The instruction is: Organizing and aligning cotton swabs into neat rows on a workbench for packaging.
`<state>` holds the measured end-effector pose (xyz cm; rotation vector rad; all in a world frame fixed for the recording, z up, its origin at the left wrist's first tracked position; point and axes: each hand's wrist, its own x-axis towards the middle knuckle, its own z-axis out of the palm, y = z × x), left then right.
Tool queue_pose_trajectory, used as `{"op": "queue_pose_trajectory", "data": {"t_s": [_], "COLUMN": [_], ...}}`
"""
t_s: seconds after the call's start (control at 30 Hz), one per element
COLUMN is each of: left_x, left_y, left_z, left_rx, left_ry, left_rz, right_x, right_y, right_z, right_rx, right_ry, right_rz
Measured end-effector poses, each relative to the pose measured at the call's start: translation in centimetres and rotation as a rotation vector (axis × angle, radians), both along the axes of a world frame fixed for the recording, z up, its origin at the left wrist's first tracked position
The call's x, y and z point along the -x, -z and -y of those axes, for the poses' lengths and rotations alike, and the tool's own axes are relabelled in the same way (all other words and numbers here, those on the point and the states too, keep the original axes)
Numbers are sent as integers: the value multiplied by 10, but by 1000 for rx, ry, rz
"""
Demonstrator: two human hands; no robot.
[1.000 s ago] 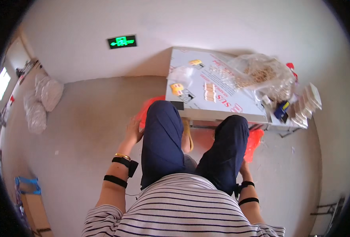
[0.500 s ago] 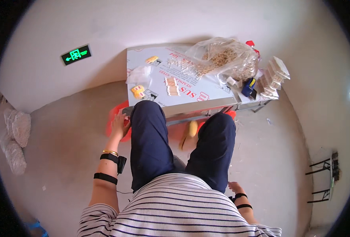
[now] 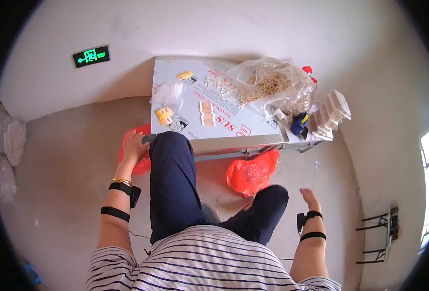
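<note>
My left hand [image 3: 134,147] is at the table's near left corner, beside a red plastic bag [image 3: 142,166]; its fingers are stretched out and nothing shows in them. Off to the right of my knees, my right hand [image 3: 310,198] hangs over the floor, apart from the table. It appears loosely open, with its fingers partly turned away, and I see nothing in it. On the film-covered metal table [image 3: 258,127] lies a neat row of cotton swabs [image 3: 207,114]. Loose white-tipped swabs [image 3: 218,87] lie behind, next to a clear bag of swabs [image 3: 272,83].
Yellow packets [image 3: 164,116] and clear plastic sleeves [image 3: 170,93] lie at the table's left. A blue tape dispenser [image 3: 299,124] and stacked white packs [image 3: 330,117] stand at its right. Another red bag [image 3: 252,172] is below the front edge. Filled sacks [image 3: 15,138] sit at far left.
My right hand has moved forward, out beside my right knee. That knee has pulled back, showing more of the red bag; a yellow shoe is now out of sight. My left hand stays near the corner.
</note>
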<state>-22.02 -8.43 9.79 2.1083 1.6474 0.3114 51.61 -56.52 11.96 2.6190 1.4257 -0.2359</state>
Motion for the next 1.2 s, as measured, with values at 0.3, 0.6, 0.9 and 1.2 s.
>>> {"op": "queue_pose_trajectory", "data": {"t_s": [0.3,0.6,0.9,1.2], "left_x": [-28,-99,-242,-252], "left_y": [30,33,55,86], "left_z": [-45,-144,-229,-228], "left_rx": [-129,102,-196,-178], "left_ry": [69,332,502,532], "left_rz": [331,486,432,358], "right_x": [78,92,146,163], "right_y": [-77,-36,49,109], "right_z": [-270,-527,-790,-904], "right_rx": [-285,-311,-279,-421], "right_ry": [-154,-401,-526,-458], "right_rz": [-394,-392,-448,-256]}}
